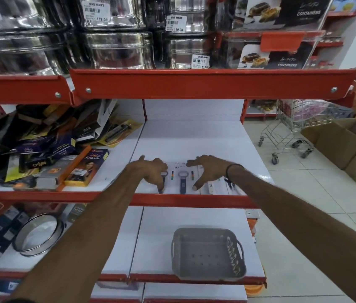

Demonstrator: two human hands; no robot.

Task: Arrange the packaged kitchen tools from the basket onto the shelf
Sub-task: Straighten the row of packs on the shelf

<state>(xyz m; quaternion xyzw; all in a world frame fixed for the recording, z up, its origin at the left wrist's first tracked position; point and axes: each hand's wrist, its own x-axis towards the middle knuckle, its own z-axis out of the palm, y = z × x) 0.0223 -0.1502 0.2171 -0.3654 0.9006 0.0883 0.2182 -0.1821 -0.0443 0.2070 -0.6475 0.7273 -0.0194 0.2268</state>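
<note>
Head view: left hand spread, fingertips pressing a carded bottle opener on the white shelf. Right hand open, clawed, touching adjacent packs, gripping nothing. Second opener between hands. Grey basket on near lower shelf.

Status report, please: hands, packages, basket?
Left hand and right hand open, spread over packaged openers lying flat on the shelf. Basket below looks empty. Nothing in the way.

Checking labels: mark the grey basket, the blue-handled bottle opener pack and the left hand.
grey basket (237, 232): head view, rim's far edge.
blue-handled bottle opener pack (182, 184): head view, opener's blue handle.
left hand (151, 169): head view, back of hand.
</note>
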